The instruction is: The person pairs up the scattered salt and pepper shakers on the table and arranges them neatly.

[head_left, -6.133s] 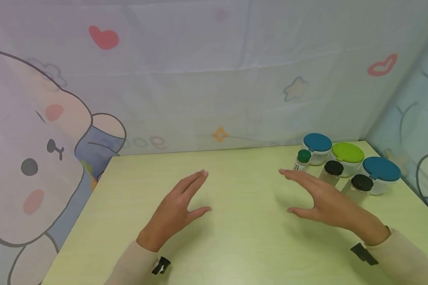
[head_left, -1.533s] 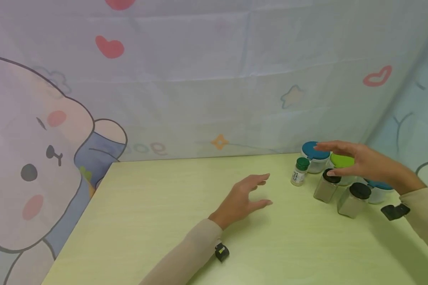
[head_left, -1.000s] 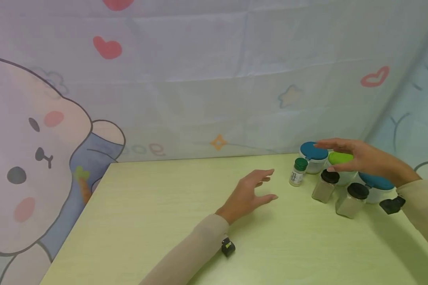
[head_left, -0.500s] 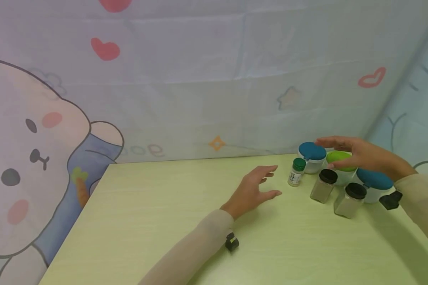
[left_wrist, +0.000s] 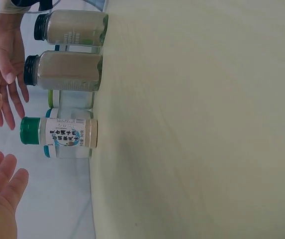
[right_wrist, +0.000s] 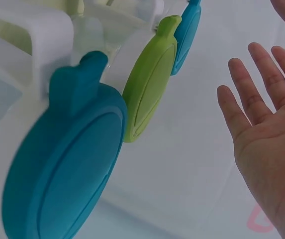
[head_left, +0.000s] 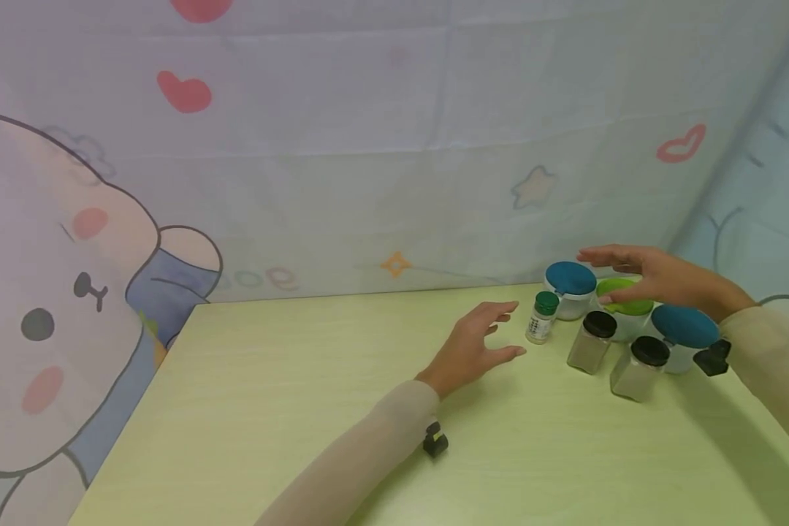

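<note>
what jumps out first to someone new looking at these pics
Probably the huge pale cartoon animal on the backdrop cloth, at the head view's left. Next come the bright lids: a lime-lidded tub between two blue-lidded tubs at the table's far right corner, the open right hand above them. The green-capped bottle stands upright just beyond the left hand.

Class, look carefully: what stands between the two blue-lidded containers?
The lime-lidded container stands between the blue-lidded containers, as the head and right wrist views show.
</note>
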Demonstrator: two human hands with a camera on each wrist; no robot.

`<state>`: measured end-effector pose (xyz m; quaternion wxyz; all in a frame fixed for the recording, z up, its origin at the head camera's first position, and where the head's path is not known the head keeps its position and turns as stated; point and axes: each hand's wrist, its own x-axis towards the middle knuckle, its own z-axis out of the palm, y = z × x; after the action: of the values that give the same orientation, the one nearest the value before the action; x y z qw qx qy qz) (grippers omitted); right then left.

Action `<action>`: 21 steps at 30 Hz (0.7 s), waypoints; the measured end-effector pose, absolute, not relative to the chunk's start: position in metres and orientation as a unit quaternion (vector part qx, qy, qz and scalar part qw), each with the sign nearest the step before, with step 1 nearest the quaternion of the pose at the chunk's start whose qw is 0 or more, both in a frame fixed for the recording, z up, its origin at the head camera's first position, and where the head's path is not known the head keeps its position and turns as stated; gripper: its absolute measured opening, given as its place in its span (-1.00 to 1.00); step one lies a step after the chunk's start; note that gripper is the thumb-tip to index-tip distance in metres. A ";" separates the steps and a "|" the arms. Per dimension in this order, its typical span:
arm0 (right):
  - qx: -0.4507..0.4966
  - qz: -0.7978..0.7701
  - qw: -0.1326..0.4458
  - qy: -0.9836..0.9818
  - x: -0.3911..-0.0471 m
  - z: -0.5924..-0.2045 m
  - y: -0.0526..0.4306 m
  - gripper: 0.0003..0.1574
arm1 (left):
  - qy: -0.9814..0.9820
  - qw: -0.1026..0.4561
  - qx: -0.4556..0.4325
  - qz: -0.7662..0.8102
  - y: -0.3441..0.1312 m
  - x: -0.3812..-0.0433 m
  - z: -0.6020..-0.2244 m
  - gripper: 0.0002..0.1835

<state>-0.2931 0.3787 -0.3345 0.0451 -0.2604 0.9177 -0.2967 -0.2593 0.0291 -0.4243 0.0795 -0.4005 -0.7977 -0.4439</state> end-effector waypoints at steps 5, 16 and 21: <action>-0.247 -0.299 0.061 0.920 -0.298 -0.334 0.378 -0.06 | -0.796 0.072 -0.398 -0.451 0.033 -0.262 -0.425 -0.24; -0.255 -0.306 0.070 0.914 -0.310 -0.338 0.380 -0.05 | -0.794 0.070 -0.391 -0.461 0.041 -0.269 -0.430 -0.22; -0.260 -0.299 0.075 0.915 -0.315 -0.341 0.383 -0.05 | -0.793 0.065 -0.390 -0.463 0.044 -0.273 -0.432 -0.23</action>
<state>-0.3150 0.3834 -0.3413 0.0745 -0.2602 0.9150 -0.2991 -0.2729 0.0439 -0.4319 0.0651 -0.3902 -0.7929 -0.4634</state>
